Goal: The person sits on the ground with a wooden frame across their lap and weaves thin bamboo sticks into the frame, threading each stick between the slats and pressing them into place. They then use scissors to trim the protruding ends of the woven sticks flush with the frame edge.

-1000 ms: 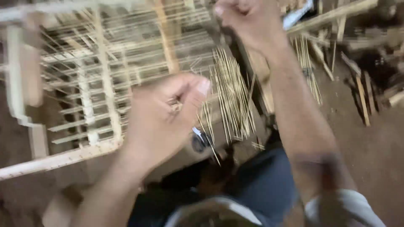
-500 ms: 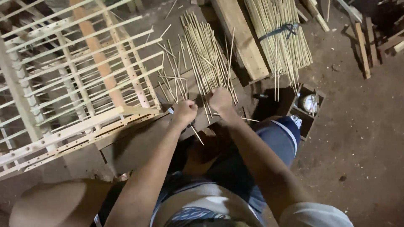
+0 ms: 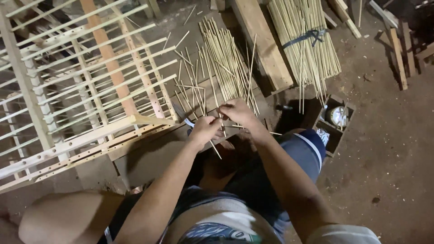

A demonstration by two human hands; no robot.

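The left hand has its grip closed around one thin bamboo stick, which points down toward the knee. The right hand pinches narrow at the near end of the loose sticks on the board. It seems the step is selecting sticks; the next move needs a clean separation. The half-built cage crowds the left, and a tied bundle lies well apart.

Pale yellow bamboo sticks, blue-banded bundle, white-striped blue shorts.
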